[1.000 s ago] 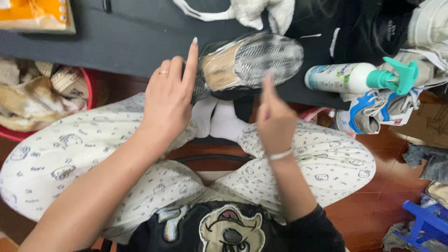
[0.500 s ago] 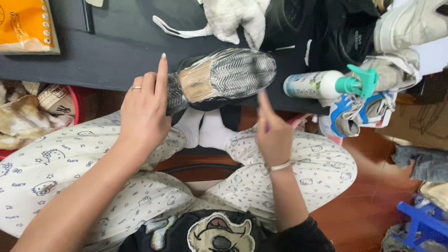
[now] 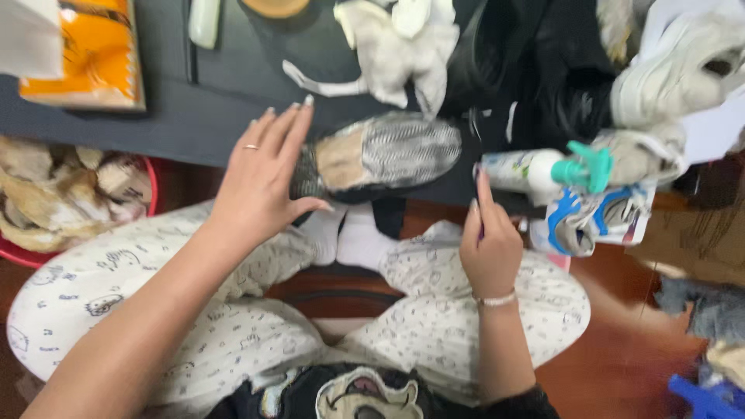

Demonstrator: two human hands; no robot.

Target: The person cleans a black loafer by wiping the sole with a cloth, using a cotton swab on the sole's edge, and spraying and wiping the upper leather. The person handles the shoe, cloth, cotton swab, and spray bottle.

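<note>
A worn shoe (image 3: 388,155) lies sole up at the near edge of a dark table (image 3: 171,116), its grey ribbed tread facing me. My left hand (image 3: 264,182) rests against its heel end, fingers stretched along it and thumb under it. My right hand (image 3: 489,248) hovers above my knee, curled with the index finger pointing up. It is just left of a white spray bottle (image 3: 528,169) with a teal trigger, and not touching it. Whether something small sits in that fist is unclear.
I sit cross-legged in patterned white trousers (image 3: 116,295). On the table lie a white cloth (image 3: 388,46), an orange box (image 3: 85,54), dark fabric and a white sneaker (image 3: 675,70). A blue-and-white shoe (image 3: 590,221) hangs at the edge. A red basin of rags (image 3: 54,202) stands at left.
The view has shifted. My right hand has come closer to the spray bottle. My left hand stays against the shoe's heel.
</note>
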